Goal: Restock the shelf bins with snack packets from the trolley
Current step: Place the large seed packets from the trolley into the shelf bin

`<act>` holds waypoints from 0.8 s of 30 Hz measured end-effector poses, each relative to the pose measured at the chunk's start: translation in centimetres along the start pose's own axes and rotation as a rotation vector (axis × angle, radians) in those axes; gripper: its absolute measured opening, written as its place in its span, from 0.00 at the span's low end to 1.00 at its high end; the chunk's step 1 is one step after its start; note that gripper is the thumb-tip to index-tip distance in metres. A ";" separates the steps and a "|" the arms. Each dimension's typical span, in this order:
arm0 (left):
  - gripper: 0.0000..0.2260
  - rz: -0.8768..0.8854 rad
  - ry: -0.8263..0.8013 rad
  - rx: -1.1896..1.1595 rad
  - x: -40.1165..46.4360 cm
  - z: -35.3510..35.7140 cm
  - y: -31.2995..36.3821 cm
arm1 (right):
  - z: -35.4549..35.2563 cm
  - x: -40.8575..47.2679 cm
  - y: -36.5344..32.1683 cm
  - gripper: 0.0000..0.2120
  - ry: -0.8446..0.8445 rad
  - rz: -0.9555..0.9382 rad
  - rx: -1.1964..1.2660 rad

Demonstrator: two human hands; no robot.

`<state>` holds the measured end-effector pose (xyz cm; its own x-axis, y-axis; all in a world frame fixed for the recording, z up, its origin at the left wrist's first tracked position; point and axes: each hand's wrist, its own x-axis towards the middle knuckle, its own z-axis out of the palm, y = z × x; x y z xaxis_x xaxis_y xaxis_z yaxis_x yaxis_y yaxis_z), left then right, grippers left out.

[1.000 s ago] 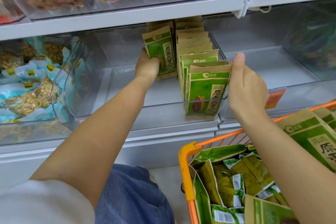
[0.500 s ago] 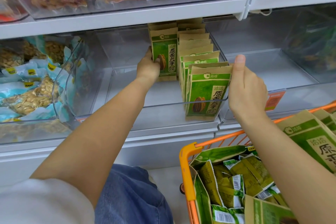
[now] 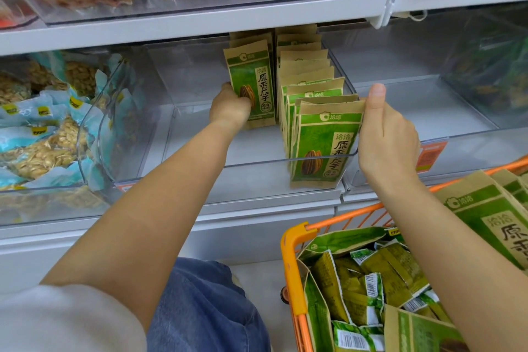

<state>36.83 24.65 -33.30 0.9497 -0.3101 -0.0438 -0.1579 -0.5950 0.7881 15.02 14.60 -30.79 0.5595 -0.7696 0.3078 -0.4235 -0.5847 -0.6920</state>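
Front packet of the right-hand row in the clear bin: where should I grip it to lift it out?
Pinch the front packet by its flat brown top edge, coming from above. Its lower part sits behind the bin's front wall, and the right hand already covers its right edge.

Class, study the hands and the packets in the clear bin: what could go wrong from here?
1. The left hand grips only the lower edge of a standing packet; on release it may topple.
2. The right hand steadies the front packet of the row; once released, the row may slump.
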 end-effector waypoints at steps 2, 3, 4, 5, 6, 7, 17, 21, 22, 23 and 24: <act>0.16 0.017 -0.006 -0.032 0.1 0.1 0.1 | 0.0 -0.1 -0.1 0.27 0.003 -0.002 0.004; 0.17 0.028 -0.008 -0.039 0.1 0.2 0.2 | 0.0 -0.1 -0.1 0.26 0.003 -0.002 0.005; 0.17 0.039 -0.007 -0.038 0.1 0.1 0.3 | -0.1 -0.1 -0.1 0.26 0.001 -0.002 0.006; 0.17 0.046 -0.005 -0.031 0.1 0.2 0.3 | -0.1 0.0 -0.1 0.26 -0.002 0.000 0.004; 0.16 0.051 -0.004 -0.020 0.1 0.2 0.3 | -0.2 0.0 -0.1 0.26 -0.005 0.003 0.001; 0.15 0.051 -0.002 -0.005 0.0 0.3 0.3 | -0.2 0.0 -0.1 0.26 -0.008 0.004 -0.002; 0.17 -0.052 0.017 -0.042 0.4 0.1 0.2 | 0.0 0.1 0.0 0.25 0.000 0.004 -0.016; 0.20 -0.064 0.011 -0.076 0.4 0.1 0.1 | 0.2 0.1 0.2 0.27 0.029 -0.010 -0.033; 0.23 -0.064 0.025 -0.082 0.4 0.0 0.1 | 0.3 0.1 0.3 0.28 0.049 -0.027 -0.023; 0.26 -0.060 0.053 -0.095 0.4 -0.2 0.2 | 0.4 0.2 0.4 0.29 0.076 -0.042 0.017; 0.28 -0.043 0.104 -0.125 0.2 -0.6 0.3 | 0.5 0.2 0.4 0.30 0.106 -0.046 0.096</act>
<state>37.18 24.81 -32.70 0.9788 -0.2037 -0.0204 -0.0876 -0.5071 0.8574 15.31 14.30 -31.36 0.4964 -0.7681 0.4045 -0.3262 -0.5969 -0.7330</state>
